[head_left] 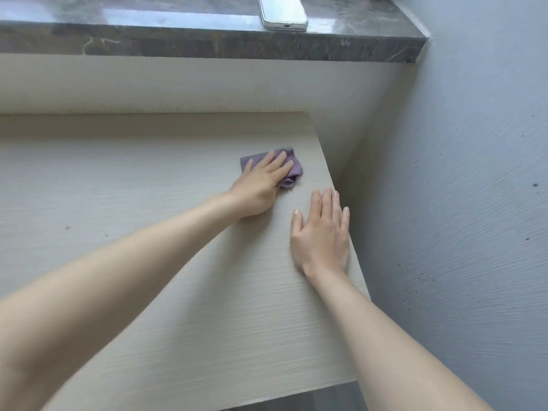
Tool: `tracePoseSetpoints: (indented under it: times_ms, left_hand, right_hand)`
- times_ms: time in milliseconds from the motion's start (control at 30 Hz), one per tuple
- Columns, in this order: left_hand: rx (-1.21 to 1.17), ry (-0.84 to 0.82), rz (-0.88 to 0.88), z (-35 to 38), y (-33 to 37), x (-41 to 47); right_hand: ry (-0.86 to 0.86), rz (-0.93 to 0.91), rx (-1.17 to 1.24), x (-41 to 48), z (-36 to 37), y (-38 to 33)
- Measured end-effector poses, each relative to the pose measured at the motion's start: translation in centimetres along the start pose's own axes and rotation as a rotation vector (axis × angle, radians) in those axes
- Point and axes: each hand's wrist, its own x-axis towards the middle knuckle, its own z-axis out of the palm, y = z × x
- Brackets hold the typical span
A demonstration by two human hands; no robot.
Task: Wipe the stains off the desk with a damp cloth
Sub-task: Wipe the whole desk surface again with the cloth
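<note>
left hand (pixel 261 185) lies palm-down on the purple cloth (pixel 295 170) at about 1 o'clock on the bench (pixel 148 188), near the far right corner. its fingers (pixel 274 161) are extended and slightly spread across the fabric, pressing rather than gripping. judged purpose: flat pressure keeps the damp cloth in full contact with the surface. the cloth is bunched, with folds showing past the fingertips and beside the thumb. whether the thumb pinches a fold cannot be told. the left forearm crosses the bench diagonally from 7 o'clock, so this corner is a long reach for it. right hand (pixel 321 235) rests flat on bare bench at 3 o'clock, just inside the right edge, fingers (pixel 326 203) straight and close together, holding nothing. judged purpose: bracing the body during the reach. the two hands are near but apart. small dark marks (pixel 67 227) sit at 9 o'clock, well apart from the cloth and, by appearance, not yet wiped. a phone (pixel 283 11) lies on the marble sill (pixel 178 43) at 12 o'clock, above the bench and clear of the work.
</note>
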Motion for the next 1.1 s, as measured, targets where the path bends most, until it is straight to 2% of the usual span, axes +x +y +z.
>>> tracePoseSetpoints:
  times_ms: [100,133,200,267,300,400,500,533,667,767,867,933,1033,1100]
  left_hand:
    - [-0.037,-0.119,0.179,-0.7,-2.8,-1.1]
    - [-0.039,-0.146,0.192,-1.3,-3.7,-0.8]
    - [-0.058,-0.114,0.068,-1.9,-4.3,0.0]
    - [-0.087,0.013,-0.082,-1.7,-2.9,0.3]
    - [-0.099,0.058,-0.098,-1.3,-1.7,0.0]
    - [-0.14,-0.014,0.059,0.5,-0.3,-2.4]
    - [-0.097,-0.076,0.219,-0.5,-2.7,-2.9]
    - [-0.09,-0.06,0.209,-0.8,-3.4,-2.4]
    - [-0.119,0.089,-0.076,-0.8,-1.2,-1.6]
    - [-0.124,0.045,0.032,0.5,0.7,-4.2]
    - [-0.155,-0.041,0.195,-0.3,-2.0,-5.0]
    - [-0.192,-0.046,0.151,-0.9,-3.2,-3.5]
    - [-0.202,0.064,-0.058,-0.9,-1.1,-2.4]
    - [-0.194,0.082,-0.025,0.0,0.6,-3.7]
  right_hand:
    - [0.007,-0.003,0.01,0.0,0.1,0.1]
    - [0.007,-0.001,0.008,0.0,0.1,0.1]
    - [-0.003,-0.002,0.009,0.1,0.0,0.1]
    - [-0.008,0.004,0.009,0.1,0.0,0.0]
    - [-0.008,0.005,0.01,0.1,-0.1,0.0]
    - [-0.004,-0.002,0.001,0.1,0.0,0.0]
    - [-0.003,-0.002,0.003,0.2,0.0,0.0]
    - [-0.008,0.001,0.003,0.2,0.0,0.1]
    - [-0.017,0.002,0.007,0.2,0.1,0.1]
    - [-0.015,0.0,0.005,0.1,0.1,0.0]
    - [-0.007,-0.004,-0.006,0.1,0.1,0.1]
    - [-0.011,-0.005,-0.003,0.1,0.1,0.1]
    - [-0.011,0.002,0.007,0.1,0.1,0.1]
    - [-0.006,-0.001,0.001,0.1,0.1,0.1]
